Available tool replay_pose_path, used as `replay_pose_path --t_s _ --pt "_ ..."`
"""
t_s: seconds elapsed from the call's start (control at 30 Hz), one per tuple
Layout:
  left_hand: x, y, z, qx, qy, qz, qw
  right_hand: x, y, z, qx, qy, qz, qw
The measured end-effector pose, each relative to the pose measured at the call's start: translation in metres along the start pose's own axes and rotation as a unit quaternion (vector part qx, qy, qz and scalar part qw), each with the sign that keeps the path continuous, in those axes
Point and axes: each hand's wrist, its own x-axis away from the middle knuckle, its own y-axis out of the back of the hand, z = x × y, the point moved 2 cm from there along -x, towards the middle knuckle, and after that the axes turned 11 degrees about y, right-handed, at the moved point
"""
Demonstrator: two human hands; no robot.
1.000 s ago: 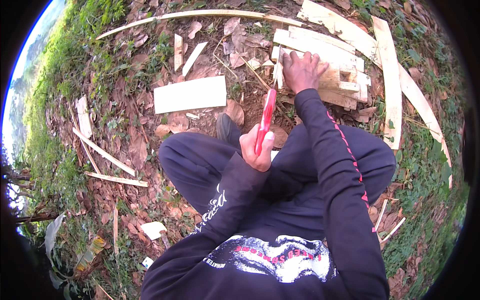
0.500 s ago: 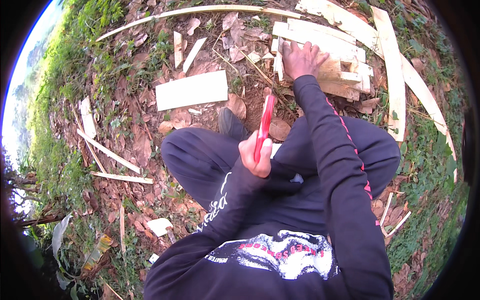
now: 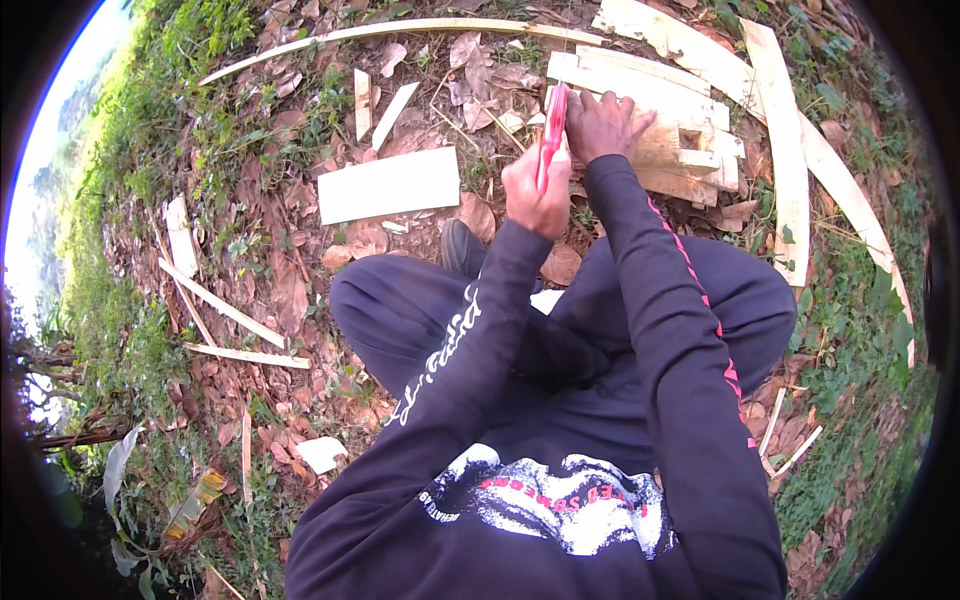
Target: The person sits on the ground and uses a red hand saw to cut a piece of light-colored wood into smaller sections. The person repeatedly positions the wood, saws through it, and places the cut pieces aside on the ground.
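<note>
My left hand is closed around a narrow red-handled tool. The tool is seen nearly edge-on, so its exact kind is unclear. Its far end reaches the left end of a stack of pale wooden boards, close to my right hand. Fingers spread, my right hand presses down on top of the stack near that same end. The boards lie in uneven layers, with a small square gap showing at their right side. Whether the tool touches the wood cannot be made out.
A pale rectangular board lies left of the stack, with two short strips beyond it. Long planks curve along the right, and a long thin strip crosses the far side. Dry leaves and offcuts cover the ground around my crossed legs.
My left hand has moved forward and slightly right with the red-handled tool, from above my lap to the stack's left end. My right hand stays on the boards.
</note>
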Motion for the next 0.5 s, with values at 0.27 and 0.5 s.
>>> replay_pose_path --t_s 0.27,0.5 --pt "0.146 0.070 -0.003 0.104 0.119 0.039 0.987 0.003 -0.003 -0.005 -0.006 0.007 0.009 1.000" --pt "-0.004 -0.008 0.017 -0.003 -0.032 -0.005 0.999 0.002 0.003 -0.002 -0.037 0.017 -0.008 0.999"
